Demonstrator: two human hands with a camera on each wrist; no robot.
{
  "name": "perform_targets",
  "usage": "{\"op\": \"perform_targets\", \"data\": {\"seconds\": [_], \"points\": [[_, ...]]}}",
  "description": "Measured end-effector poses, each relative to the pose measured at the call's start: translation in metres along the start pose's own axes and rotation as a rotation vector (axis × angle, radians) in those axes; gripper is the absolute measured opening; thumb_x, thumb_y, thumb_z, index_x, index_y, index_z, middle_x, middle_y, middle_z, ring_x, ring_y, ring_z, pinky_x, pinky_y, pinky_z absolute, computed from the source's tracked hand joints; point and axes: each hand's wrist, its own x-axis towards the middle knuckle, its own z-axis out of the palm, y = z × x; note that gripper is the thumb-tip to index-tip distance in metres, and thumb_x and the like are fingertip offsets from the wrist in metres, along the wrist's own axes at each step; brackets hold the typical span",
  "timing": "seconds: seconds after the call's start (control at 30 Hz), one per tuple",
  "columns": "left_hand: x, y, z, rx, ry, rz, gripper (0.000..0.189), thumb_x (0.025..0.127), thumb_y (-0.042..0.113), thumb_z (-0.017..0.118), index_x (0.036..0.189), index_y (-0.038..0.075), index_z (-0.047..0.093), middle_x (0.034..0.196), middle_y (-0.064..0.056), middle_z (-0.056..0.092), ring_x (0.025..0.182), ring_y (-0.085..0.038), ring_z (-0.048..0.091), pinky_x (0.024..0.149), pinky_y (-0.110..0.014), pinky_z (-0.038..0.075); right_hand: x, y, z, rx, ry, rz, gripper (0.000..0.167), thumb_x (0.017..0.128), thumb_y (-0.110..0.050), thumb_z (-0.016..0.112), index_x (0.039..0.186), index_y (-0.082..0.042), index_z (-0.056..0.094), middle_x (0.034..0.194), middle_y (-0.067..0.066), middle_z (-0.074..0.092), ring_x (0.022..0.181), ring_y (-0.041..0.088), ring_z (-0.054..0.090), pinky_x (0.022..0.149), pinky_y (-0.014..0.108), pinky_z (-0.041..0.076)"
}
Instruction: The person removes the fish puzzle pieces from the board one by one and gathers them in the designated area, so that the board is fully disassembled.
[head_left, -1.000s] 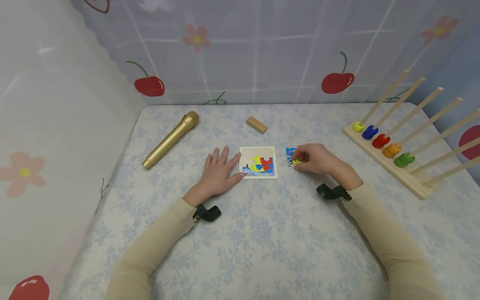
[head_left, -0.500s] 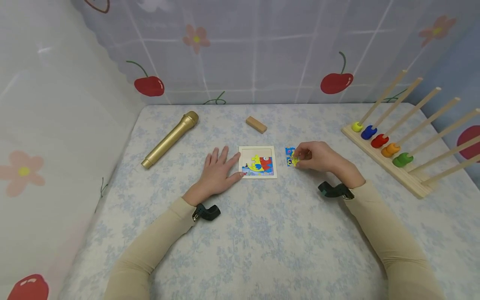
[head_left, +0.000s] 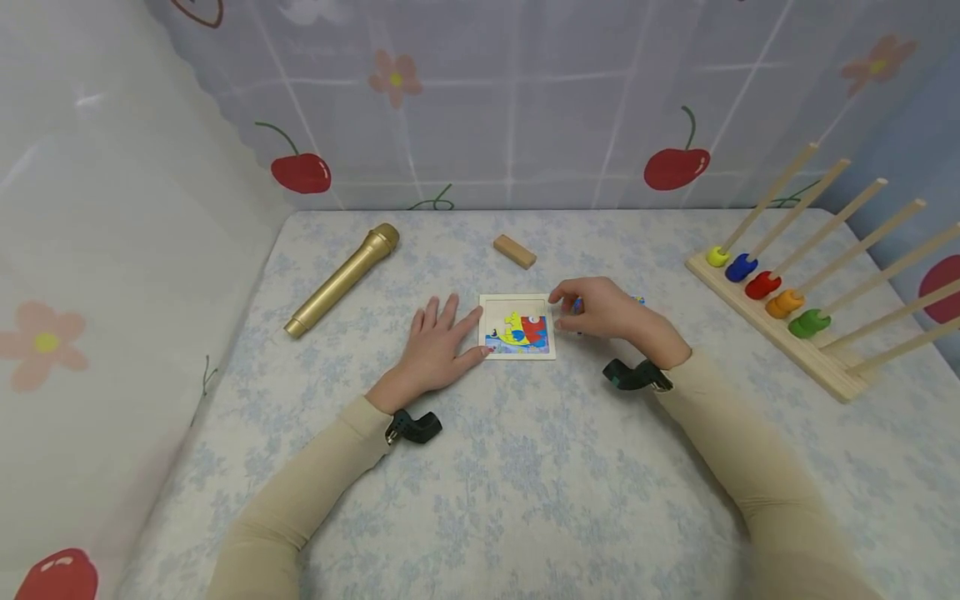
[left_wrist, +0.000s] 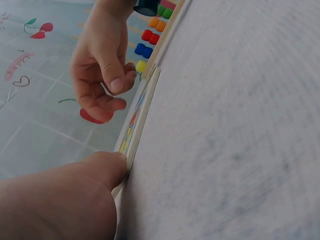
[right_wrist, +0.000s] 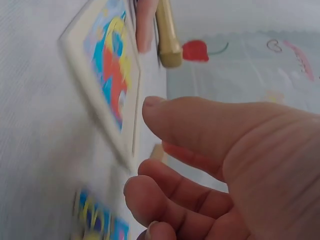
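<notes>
A square wooden puzzle tray (head_left: 517, 297) lies flat, its lower part filled with red, yellow and blue pieces and its bare bottom showing at the upper left. My left hand (head_left: 437, 348) rests flat beside it, fingers spread, with the thumb on the tray's lower left corner. At the tray's right edge hovers my right hand (head_left: 606, 310), thumb and loosely bent fingers apart with nothing between them. Blue and yellow puzzle pieces (right_wrist: 95, 217) lie on the cloth below that hand. Another patterned piece (head_left: 637, 300) peeks out behind it in the head view, mostly hidden.
A gold toy microphone (head_left: 341, 281) lies at the back left. Behind the tray is a small wooden block (head_left: 514, 251). On the right stands a wooden bead rack (head_left: 765, 323) with tall pegs and coloured beads. A curtain with cherries (head_left: 302, 173) hangs along the back edge.
My right hand has moved left from the loose pieces to the tray's right edge, and its pinching fingers have parted. The left hand and the tray have stayed put.
</notes>
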Motion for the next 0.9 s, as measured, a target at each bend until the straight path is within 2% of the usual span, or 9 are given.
{"op": "perform_targets", "data": {"seconds": [0.17,0.3,0.53,0.9], "points": [[0.001,-0.001,0.000,0.007,0.004,0.003,0.071,0.102,0.052,0.052,0.162,0.020,0.033,0.170,-0.024,0.013,0.157,-0.050,0.001,0.123,-0.067,0.007,0.020,-0.027,0.010,-0.027,-0.037,-0.024,0.041,0.091,-0.014,0.075,0.128,0.000,0.065,0.111,0.018,0.069,0.085,0.026,0.062,0.079,0.037,0.055],[0.001,-0.002,0.001,0.013,0.004,0.010,0.070,0.102,0.053,0.051,0.162,0.021,0.032,0.170,-0.024,0.013,0.157,-0.050,0.001,0.123,-0.067,0.007,0.031,-0.039,0.020,-0.033,-0.061,-0.014,0.048,0.090,-0.015,0.076,0.134,0.000,0.062,0.117,0.020,0.069,0.092,0.029,0.063,0.086,0.042,0.055],[0.001,-0.003,0.000,0.005,-0.002,0.013,0.070,0.103,0.053,0.051,0.162,0.021,0.032,0.170,-0.023,0.012,0.157,-0.050,0.000,0.124,-0.067,0.006,0.033,-0.043,0.034,-0.055,-0.047,0.006,0.053,0.087,-0.012,0.080,0.135,0.002,0.062,0.114,0.021,0.068,0.096,0.029,0.062,0.090,0.043,0.054],[0.000,-0.002,-0.001,0.007,-0.004,0.009,0.070,0.103,0.052,0.051,0.162,0.020,0.032,0.171,-0.023,0.011,0.157,-0.049,0.000,0.124,-0.067,0.006,0.032,-0.043,0.040,-0.071,-0.019,-0.006,0.051,0.087,-0.011,0.079,0.134,0.002,0.063,0.113,0.020,0.067,0.094,0.027,0.058,0.088,0.041,0.053]]}}
